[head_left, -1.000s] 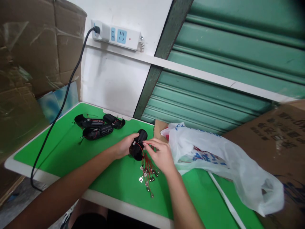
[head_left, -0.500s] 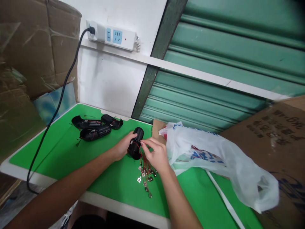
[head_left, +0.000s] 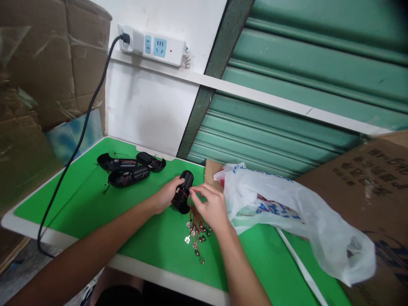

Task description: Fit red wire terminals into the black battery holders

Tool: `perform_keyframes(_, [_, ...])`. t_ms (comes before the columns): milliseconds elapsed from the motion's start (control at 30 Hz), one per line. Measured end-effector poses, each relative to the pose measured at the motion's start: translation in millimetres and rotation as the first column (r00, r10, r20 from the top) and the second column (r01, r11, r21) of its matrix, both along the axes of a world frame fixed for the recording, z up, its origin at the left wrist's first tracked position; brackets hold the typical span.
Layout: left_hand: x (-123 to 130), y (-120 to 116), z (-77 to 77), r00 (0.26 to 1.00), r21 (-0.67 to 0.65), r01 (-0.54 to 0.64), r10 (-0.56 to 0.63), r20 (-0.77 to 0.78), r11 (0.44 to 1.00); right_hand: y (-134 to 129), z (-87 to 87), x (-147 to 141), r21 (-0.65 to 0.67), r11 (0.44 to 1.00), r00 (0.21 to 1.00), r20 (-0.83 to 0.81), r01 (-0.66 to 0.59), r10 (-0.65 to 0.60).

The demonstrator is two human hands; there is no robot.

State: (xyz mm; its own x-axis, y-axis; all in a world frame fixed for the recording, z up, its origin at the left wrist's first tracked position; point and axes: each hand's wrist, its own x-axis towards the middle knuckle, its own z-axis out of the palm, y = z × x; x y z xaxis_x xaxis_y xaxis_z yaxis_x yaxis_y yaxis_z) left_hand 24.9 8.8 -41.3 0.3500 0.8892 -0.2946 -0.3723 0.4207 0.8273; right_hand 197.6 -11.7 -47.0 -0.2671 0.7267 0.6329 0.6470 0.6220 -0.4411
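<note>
My left hand (head_left: pixel 167 194) is closed around the left side of a black plastic housing (head_left: pixel 182 205), its thumb on top. The fingertips of my right hand (head_left: pixel 208 204) are pinched at the housing's right edge, by a thin red wire; what exactly they hold is too small to tell. Below the right hand, a bundle of red wires with small silvery metal tabs (head_left: pixel 195 240) lies on the green tabletop (head_left: pixel 153 250). Further left, several similar black housings (head_left: pixel 129 176) with red wires inside rest close together.
A white plastic bag (head_left: pixel 274 195) with wires inside lies on the right of the table, beside a large cardboard box (head_left: pixel 366 191). A black cable (head_left: pixel 86 127) runs from the wall power strip (head_left: pixel 165 49) down past the table's left edge. More cardboard (head_left: pixel 47 55) stands at left.
The whole view has shifted slightly. Both hands keep their places at the housing, with hardly any movement of the right fingertips.
</note>
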Motion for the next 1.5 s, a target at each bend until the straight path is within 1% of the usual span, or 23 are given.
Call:
perform_keyframes(200, [-1.7, -0.2, -0.4, 1.000, -0.056, 0.014, -0.013, 0.013, 0.998, -0.9, -0.9, -0.9, -0.027, 1.000, 1.000, 0.024, 0.004, -0.004])
perform_keyframes(300, [-3.0, 0.9, -2.1, 1.000, -0.073, 0.023, -0.022, 0.015, 0.997, -1.2, -1.4, -1.2, -0.016, 1.000, 0.999, 0.043, 0.001, 0.000])
perform_keyframes(467, [-4.3, 3.0, -1.7, 0.997, -0.120, 0.078, -0.074, 0.032, 0.990, -1.2, -1.7, -2.1, 0.013, 1.000, 0.997, 0.072, -0.022, 0.021])
perform_keyframes(533, [-3.5, 2.9, -0.8, 0.997, -0.131, 0.074, -0.070, 0.038, 0.989, -1.4, -1.8, -2.6, 0.012, 1.000, 0.997, 0.069, -0.029, 0.028])
perform_keyframes(600, [-2.1, 1.9, -0.3, 0.999, -0.094, 0.034, -0.031, 0.036, 0.995, -1.7, -1.4, -2.9, 0.002, 1.000, 0.998, 0.062, -0.026, 0.026])
perform_keyframes(667, [-0.6, 0.5, -0.2, 1.000, -0.004, -0.022, 0.022, 0.003, 1.000, -2.2, -0.6, -3.1, -0.016, 1.000, 0.998, 0.066, -0.019, 0.020])
perform_keyframes(733, [0.4, -0.9, -0.7, 0.995, 0.102, -0.050, 0.059, -0.080, 0.993, -2.8, 0.4, -3.2, -0.029, 0.999, 0.997, 0.082, -0.014, 0.016])
perform_keyframes(833, [0.7, -2.2, -1.7, 0.973, 0.224, -0.021, 0.072, -0.218, 0.974, -3.5, 1.6, -3.3, -0.030, 1.000, 0.992, 0.123, -0.007, 0.011])
perform_keyframes(900, [0.7, -2.3, -2.5, 0.963, 0.278, 0.000, 0.075, -0.259, 0.961, -3.8, 1.7, -3.6, -0.010, 1.000, 0.987, 0.159, 0.006, -0.004])
perform_keyframes(1100, [2.3, -2.8, -3.0, 0.957, 0.308, 0.011, 0.079, -0.279, 0.951, -3.9, 1.4, -6.0, 0.076, 0.994, 0.965, 0.243, 0.083, -0.099])
perform_keyframes(1233, [3.1, -4.7, -0.6, 0.947, 0.338, 0.011, 0.099, -0.305, 0.941, -4.3, 3.9, -5.9, 0.100, 0.992, 0.949, 0.297, 0.080, -0.107])
perform_keyframes(1333, [3.2, -5.3, 0.3, 0.942, 0.359, 0.005, 0.116, -0.315, 0.933, -5.0, 5.3, -4.9, 0.100, 0.992, 0.955, 0.279, 0.074, -0.100])
perform_keyframes(1433, [3.2, -4.6, -0.5, 0.944, 0.345, -0.007, 0.120, -0.308, 0.939, -5.1, 5.0, -4.4, 0.098, 0.992, 0.968, 0.231, 0.076, -0.097])
perform_keyframes(1500, [3.4, -4.1, -1.6, 0.947, 0.336, -0.001, 0.109, -0.303, 0.942, -4.8, 4.3, -4.3, 0.102, 0.992, 0.967, 0.235, 0.072, -0.094])
